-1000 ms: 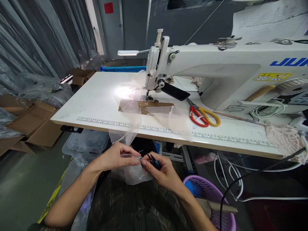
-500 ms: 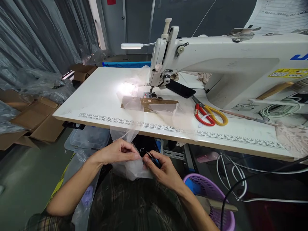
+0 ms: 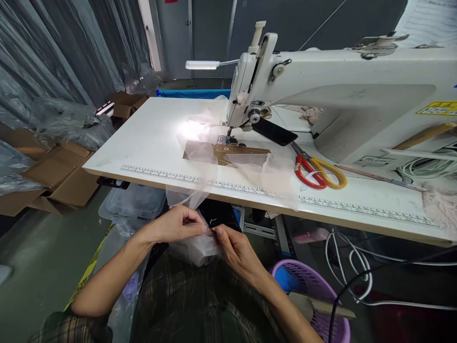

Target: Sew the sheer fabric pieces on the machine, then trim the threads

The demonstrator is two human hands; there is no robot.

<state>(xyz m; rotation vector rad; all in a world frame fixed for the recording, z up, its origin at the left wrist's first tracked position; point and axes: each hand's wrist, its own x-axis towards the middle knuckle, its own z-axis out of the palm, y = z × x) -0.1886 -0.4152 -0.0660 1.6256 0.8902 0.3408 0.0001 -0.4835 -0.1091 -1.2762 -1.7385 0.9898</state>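
Observation:
Below the table edge, my left hand (image 3: 176, 226) pinches sheer white fabric (image 3: 202, 247) between thumb and fingers. The fabric runs up over the edge onto the tabletop. My right hand (image 3: 237, 247) is closed around small dark thread snips (image 3: 211, 229); only their tip shows, touching or very near the left fingertips, and the rest is hidden in the palm. On the table, more sheer fabric (image 3: 250, 176) lies over a brown template (image 3: 223, 153), beside the needle and presser foot of the white sewing machine (image 3: 243, 90).
Red-and-yellow-handled scissors (image 3: 317, 172) and a black phone (image 3: 273, 132) lie right of the needle. A ruler strip (image 3: 214, 183) follows the white table's front edge. Below right stand a purple basket (image 3: 310, 271) and loose cables (image 3: 352, 262). Open cardboard boxes (image 3: 67, 166) sit at left.
My right hand has turned and drawn its fingers close to the left fingertips, so the snips are now mostly hidden. The view has shifted slightly, moving the table and machine rightward in the picture.

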